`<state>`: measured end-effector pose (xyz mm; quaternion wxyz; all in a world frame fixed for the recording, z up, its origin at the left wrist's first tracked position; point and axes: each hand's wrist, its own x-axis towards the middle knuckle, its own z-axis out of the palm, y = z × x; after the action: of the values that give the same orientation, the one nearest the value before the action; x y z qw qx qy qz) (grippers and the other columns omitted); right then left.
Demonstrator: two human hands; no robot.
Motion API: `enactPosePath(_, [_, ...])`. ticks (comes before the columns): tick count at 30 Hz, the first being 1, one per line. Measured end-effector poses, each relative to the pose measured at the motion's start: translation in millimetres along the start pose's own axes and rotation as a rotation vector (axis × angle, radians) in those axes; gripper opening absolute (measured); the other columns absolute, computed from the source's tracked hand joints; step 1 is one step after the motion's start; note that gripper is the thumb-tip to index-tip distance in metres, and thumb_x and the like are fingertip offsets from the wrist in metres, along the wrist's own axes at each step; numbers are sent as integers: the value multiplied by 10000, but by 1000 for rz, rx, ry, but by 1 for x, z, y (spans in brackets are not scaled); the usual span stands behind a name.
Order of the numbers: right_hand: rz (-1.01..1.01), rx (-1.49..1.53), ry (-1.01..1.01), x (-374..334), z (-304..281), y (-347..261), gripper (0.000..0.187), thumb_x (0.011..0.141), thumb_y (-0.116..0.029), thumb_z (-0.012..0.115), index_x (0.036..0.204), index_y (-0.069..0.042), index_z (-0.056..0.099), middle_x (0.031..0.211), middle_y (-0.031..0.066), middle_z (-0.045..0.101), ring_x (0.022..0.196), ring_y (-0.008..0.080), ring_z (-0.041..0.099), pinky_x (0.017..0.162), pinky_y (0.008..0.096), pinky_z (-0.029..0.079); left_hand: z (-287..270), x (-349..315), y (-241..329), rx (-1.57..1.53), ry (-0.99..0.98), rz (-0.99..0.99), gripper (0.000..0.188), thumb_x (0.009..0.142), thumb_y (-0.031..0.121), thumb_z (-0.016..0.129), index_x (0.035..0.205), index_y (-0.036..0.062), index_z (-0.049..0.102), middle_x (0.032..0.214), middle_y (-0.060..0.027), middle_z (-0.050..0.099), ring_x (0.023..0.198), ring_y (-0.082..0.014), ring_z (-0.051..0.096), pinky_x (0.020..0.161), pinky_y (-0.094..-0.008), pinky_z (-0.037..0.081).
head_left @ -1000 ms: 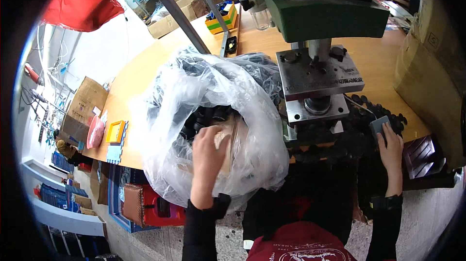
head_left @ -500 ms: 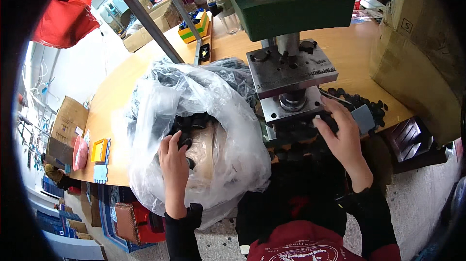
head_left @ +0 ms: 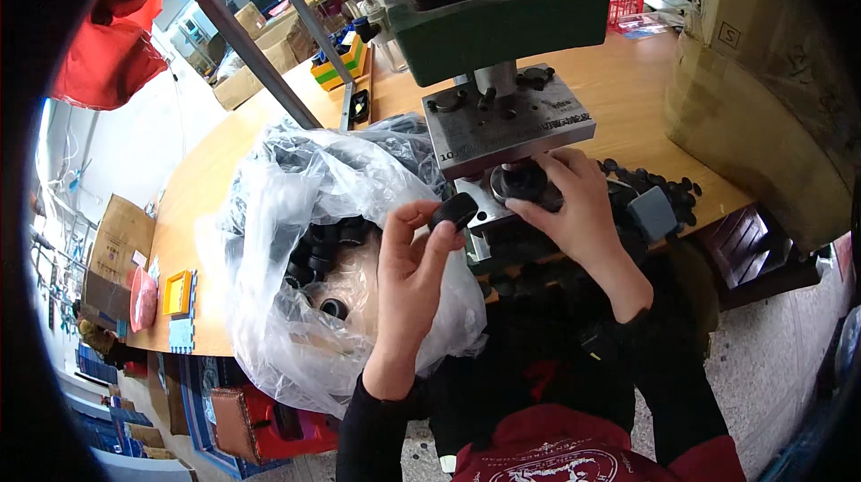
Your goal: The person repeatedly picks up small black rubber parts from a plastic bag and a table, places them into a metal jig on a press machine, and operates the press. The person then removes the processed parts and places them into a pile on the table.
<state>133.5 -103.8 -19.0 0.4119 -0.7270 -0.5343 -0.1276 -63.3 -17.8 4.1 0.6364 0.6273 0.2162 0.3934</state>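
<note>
A small black wheel (head_left: 456, 210) is pinched between the thumb and fingers of my left hand (head_left: 408, 267), just left of the press's lower plate. My right hand (head_left: 583, 217) reaches under the steel upper plate (head_left: 507, 132) of the green bench press (head_left: 502, 34). Its thumb and fingers close around a black round part (head_left: 520, 181) on the lower die, partly hidden by the fingers. To the left, a clear plastic bag (head_left: 238, 258) lies open, with several black wheels (head_left: 327, 249) inside. A single wheel (head_left: 334, 309) sits apart from them on the brown inner lining.
Many small black discs (head_left: 619, 179) lie right of the press, around a grey block (head_left: 653, 213). A tall cardboard box (head_left: 753, 96) stands at the right. A metal post (head_left: 247, 38) rises behind the bag. At the table's left edge is a yellow tray (head_left: 178, 294).
My left hand has come out of the bag and moved right, bringing a black wheel beside the press. My right hand has moved inward to the round part on the die. The view has shifted slightly.
</note>
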Motion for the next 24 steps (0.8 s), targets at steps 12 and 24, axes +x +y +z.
enactPosePath(12, [808,-386,-221,-239,-117,149,743,871,-310,689,1469,-80,313,1426,210,345,1306,409,338,1077,510,312,40,68,-14,772,-146,181,414,722,159,791,1066,-16,642,1012,-190,684,917,-308,661,779,-357,507])
enactPosePath(24, [384,-504,-274,-107,-51,141,523,968,-362,531,1395,-70,455,1429,145,440,1329,301,401,1094,442,297,39,36,-26,747,39,248,468,771,182,796,1160,-9,619,1108,-164,656,925,-237,665,802,-338,522])
